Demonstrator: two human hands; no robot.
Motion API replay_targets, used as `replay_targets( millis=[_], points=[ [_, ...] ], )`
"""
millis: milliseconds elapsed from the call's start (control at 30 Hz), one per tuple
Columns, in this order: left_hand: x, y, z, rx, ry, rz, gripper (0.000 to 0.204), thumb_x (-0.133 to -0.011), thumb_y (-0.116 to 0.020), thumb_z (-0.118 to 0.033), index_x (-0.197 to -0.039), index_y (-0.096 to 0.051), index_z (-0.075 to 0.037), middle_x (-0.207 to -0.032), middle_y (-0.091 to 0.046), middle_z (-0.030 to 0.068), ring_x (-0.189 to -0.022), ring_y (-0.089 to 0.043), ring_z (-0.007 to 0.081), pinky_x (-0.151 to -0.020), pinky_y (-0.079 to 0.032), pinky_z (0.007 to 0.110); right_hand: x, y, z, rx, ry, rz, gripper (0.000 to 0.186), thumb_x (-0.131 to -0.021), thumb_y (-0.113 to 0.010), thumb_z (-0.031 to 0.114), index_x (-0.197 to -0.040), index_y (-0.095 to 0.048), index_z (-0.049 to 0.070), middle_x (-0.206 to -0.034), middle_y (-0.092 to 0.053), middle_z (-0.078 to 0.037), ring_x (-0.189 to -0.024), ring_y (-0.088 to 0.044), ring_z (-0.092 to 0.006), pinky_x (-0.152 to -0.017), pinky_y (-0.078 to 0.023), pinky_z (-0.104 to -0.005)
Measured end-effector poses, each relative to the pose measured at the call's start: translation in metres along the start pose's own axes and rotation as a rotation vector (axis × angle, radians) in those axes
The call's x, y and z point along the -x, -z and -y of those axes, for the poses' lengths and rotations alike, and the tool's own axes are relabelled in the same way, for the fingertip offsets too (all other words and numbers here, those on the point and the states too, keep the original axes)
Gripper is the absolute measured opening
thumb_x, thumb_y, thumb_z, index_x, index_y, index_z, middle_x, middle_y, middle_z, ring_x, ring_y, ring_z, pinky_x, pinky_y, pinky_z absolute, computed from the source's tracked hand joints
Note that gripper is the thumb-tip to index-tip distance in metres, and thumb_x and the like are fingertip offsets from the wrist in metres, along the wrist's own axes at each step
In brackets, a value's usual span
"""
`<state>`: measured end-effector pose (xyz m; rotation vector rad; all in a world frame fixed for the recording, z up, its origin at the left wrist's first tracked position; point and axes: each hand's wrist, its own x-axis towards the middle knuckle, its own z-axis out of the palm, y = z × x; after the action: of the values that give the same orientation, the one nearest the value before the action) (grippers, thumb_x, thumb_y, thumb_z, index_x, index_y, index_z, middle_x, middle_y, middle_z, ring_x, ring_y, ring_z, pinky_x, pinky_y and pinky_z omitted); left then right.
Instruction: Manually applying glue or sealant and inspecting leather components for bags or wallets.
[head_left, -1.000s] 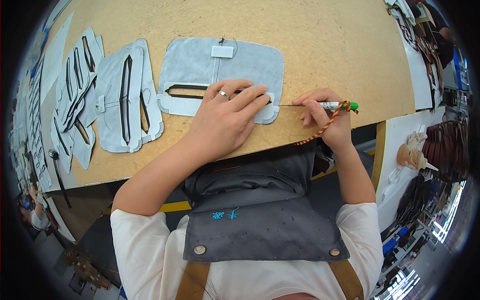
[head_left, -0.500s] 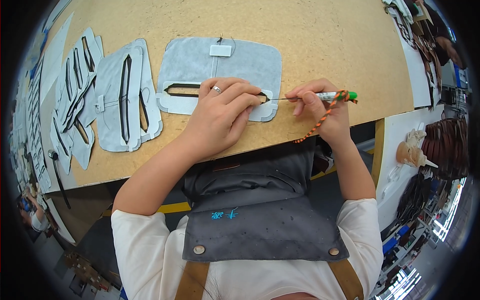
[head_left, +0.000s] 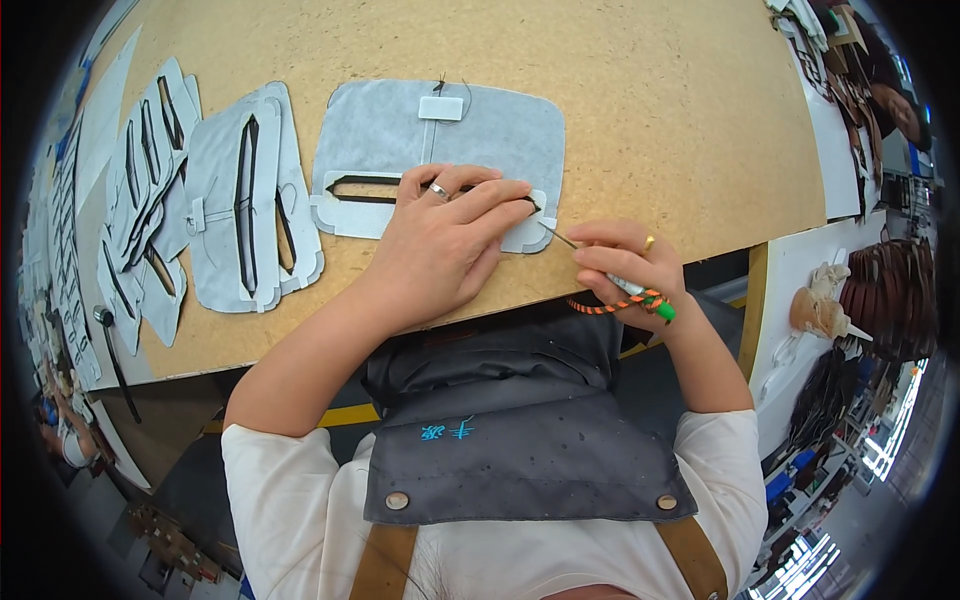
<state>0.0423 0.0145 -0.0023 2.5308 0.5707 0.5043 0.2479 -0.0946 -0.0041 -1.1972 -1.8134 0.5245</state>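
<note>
My left hand (head_left: 445, 235), a ring on one finger, lies with its fingers stretched flat over a grey fabric panel (head_left: 490, 125). It covers the middle of a long black-edged slot in the white strip (head_left: 358, 218) along the panel's near side. My right hand (head_left: 630, 270) grips an awl-like tool (head_left: 627, 285) with a thin metal shaft, a white and green handle and an orange-black cord. The tool slants up to the left, its tip at the strip's right end near the slot's end. Whether the tip touches is too small to tell.
Left on the wooden table (head_left: 690, 100) lie slotted grey panels (head_left: 215, 150) and a pile of slotted pieces (head_left: 150, 150). A black rod-like tool (head_left: 115, 345) juts past the near edge. On the right are a glue bottle (head_left: 822, 310) and a bundle of brown strips (head_left: 885, 290).
My right hand has dropped nearer the table's front edge, and the awl has turned from level to slanting. The panel's right side and my left hand have shifted slightly toward me.
</note>
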Motion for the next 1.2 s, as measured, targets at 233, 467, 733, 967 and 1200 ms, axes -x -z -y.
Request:
replay_targets(
  millis=[233, 467, 733, 967, 1200],
  points=[
    [0.001, -0.002, -0.001, -0.123, -0.012, 0.055, 0.037, -0.076, -0.053, -0.006, -0.113, -0.054, -0.01, -0.123, -0.051, 0.0007, -0.113, -0.046, 0.0191, -0.096, -0.028, 0.038, -0.003, -0.001, 0.001, 0.337, -0.053, 0.046, 0.022, -0.076, -0.07, 0.012, -0.095, -0.06, 0.007, -0.105, -0.061, -0.009, -0.088, -0.061, -0.0219, -0.075, -0.049, -0.0328],
    [-0.001, -0.005, 0.005, -0.045, 0.128, -0.034, 0.036, -0.088, -0.045, -0.017, -0.122, -0.049, -0.006, -0.129, -0.045, 0.0089, -0.12, -0.039, 0.0244, -0.103, -0.022, 0.039, -0.001, -0.019, 0.015, 0.561, 0.041, 0.135, 0.029, -0.078, -0.066, 0.028, -0.099, -0.058, 0.009, -0.106, -0.06, -0.006, -0.102, -0.056, -0.0193, -0.1, -0.035, -0.0418],
    [0.016, 0.071, 0.032, 0.052, -0.025, 0.196, 0.042, -0.082, -0.06, -0.017, -0.122, -0.052, -0.006, -0.118, -0.055, 0.0108, -0.114, -0.048, 0.023, -0.095, -0.038, 0.036, 0.011, -0.011, 0.026, 0.352, 0.211, 0.094, 0.022, -0.071, -0.071, 0.009, -0.09, -0.059, 0.009, -0.077, -0.058, -0.003, -0.08, -0.058, -0.0178, -0.082, -0.046, -0.0356],
    [0.022, 0.085, 0.051, 0.908, 0.348, -0.236, 0.026, -0.088, -0.057, -0.007, -0.113, -0.054, 0.001, -0.101, -0.061, 0.0037, -0.095, -0.055, 0.0094, -0.085, -0.043, 0.025, -0.054, 0.032, 0.031, -0.197, -0.426, -0.395, 0.01, -0.085, -0.061, 0.012, -0.083, -0.055, 0.004, -0.069, -0.052, 0.002, -0.061, -0.046, -0.0038, -0.056, -0.039, -0.0192],
    [0.01, 0.047, 0.075, 0.825, 0.566, -0.333, 0.028, -0.092, -0.05, -0.009, -0.119, -0.049, 0.0, -0.094, -0.059, 0.0023, -0.089, -0.054, 0.0067, -0.082, -0.04, 0.02, -0.065, 0.003, -0.036, -0.27, -0.675, -0.351, 0.014, -0.088, -0.059, 0.016, -0.085, -0.056, 0.003, -0.064, -0.051, 0.001, -0.059, -0.051, -0.005, -0.052, -0.041, -0.0212]
  ],
)
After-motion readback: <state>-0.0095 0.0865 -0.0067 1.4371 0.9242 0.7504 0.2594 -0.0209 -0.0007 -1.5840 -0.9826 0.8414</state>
